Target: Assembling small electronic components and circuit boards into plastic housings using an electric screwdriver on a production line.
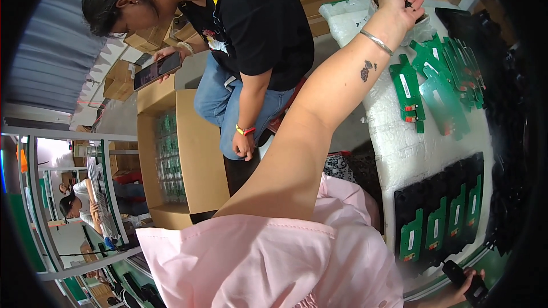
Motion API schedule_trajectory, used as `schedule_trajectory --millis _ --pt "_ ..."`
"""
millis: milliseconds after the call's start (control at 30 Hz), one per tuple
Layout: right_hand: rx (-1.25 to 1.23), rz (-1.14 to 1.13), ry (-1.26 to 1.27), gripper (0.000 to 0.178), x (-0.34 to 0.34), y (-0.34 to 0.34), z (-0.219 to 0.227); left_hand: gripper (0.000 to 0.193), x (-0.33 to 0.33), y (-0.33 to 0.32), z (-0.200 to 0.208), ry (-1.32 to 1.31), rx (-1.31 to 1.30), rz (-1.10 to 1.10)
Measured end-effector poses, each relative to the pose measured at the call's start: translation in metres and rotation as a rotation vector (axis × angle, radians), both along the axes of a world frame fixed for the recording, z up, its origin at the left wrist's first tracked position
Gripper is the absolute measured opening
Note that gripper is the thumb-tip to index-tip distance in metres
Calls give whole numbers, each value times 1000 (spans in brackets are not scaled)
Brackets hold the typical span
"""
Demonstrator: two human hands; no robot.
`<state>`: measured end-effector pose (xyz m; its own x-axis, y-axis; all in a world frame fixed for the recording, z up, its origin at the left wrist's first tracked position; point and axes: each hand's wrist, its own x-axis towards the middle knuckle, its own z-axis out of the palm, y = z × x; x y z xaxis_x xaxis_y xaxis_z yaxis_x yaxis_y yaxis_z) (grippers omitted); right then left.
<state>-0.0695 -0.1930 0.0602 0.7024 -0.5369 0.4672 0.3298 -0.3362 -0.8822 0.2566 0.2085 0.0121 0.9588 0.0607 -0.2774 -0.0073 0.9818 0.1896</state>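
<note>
Small dark pieces [408, 4] rest in the upturned left hand [398, 11], its fingers loosely curled around them over the white-covered counter's [394, 151] far end. The right hand's [469, 280] fingers grip a black object [455, 272] by the near edge; green circuit boards [406, 88] lie between, four on a black mat [425, 194].

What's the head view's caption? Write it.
Left hand cups dark pieces near green circuit boards; right hand grips a black object.
</note>
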Motion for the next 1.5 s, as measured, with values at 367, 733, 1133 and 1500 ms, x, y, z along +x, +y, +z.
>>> schedule_trajectory --millis 367,733,1133,1500 --pt "-32 11 -19 23 8 3 -4 17 -8 -13 8 -105 104 28" --pt "264 108 -195 30 -23 -40 25 18 -119 -150 7 -186 105 -763" --pt "166 403 -451 28 1 29 89 12 -181 -235 -3 -130 73 -1393" --pt "102 502 -465 30 29 35 73 16 -191 -233 0 -135 49 -1358"
